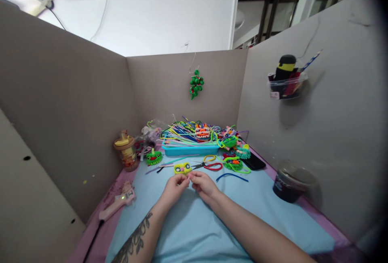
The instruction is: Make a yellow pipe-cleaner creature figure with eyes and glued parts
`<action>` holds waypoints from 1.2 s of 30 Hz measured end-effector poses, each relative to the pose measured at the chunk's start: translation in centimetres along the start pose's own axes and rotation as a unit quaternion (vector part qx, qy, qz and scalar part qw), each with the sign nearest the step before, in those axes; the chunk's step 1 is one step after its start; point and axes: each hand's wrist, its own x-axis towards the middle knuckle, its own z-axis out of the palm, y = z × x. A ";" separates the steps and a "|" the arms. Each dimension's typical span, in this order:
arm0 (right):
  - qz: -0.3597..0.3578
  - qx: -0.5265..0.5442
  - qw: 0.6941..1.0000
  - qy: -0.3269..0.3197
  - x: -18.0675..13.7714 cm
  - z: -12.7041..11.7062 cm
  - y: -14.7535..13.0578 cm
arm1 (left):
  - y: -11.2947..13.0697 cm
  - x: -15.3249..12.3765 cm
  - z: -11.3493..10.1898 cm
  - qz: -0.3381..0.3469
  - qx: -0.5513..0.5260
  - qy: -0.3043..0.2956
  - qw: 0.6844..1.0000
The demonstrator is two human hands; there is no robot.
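Observation:
My left hand [175, 188] and my right hand [203, 184] meet over the light blue mat [212, 218], fingertips pinched together on a small pink piece [189, 176] between them. Just beyond the fingertips lies a yellow fuzzy pipe-cleaner figure [182, 168]. Scissors with red and yellow handles [209, 163] lie a little farther back to the right. A blue pipe cleaner [232, 176] lies to the right of my right hand.
A turquoise tray [190, 149] piled with pipe cleaners stands at the back, with green fuzzy figures [154, 157] around it. A pink glue gun [119, 203] lies left, a dark cup [290, 185] right, a lidded drink cup [126, 152] back left. Cardboard walls enclose the desk.

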 end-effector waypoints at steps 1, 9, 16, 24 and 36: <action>0.015 0.039 0.999 -0.002 -0.2 0.2 0.1 | 0.1 0.0 0.1 -0.001 -0.006 -0.003 1.000; -0.006 -0.024 0.999 0.025 0.2 -0.2 -0.5 | 0.3 0.1 -0.2 0.000 0.012 0.010 1.000; -0.378 -0.490 0.785 0.009 0.2 -1.9 -2.1 | -0.1 -0.1 -0.3 0.001 0.104 0.050 0.993; -0.416 -0.622 0.663 -0.019 -0.4 -1.4 -1.9 | -0.2 -0.3 -0.1 0.010 0.142 0.039 0.989; -0.345 -0.559 0.753 -0.041 0.4 -1.7 -1.3 | 0.2 -0.2 -0.2 0.008 0.114 0.034 0.993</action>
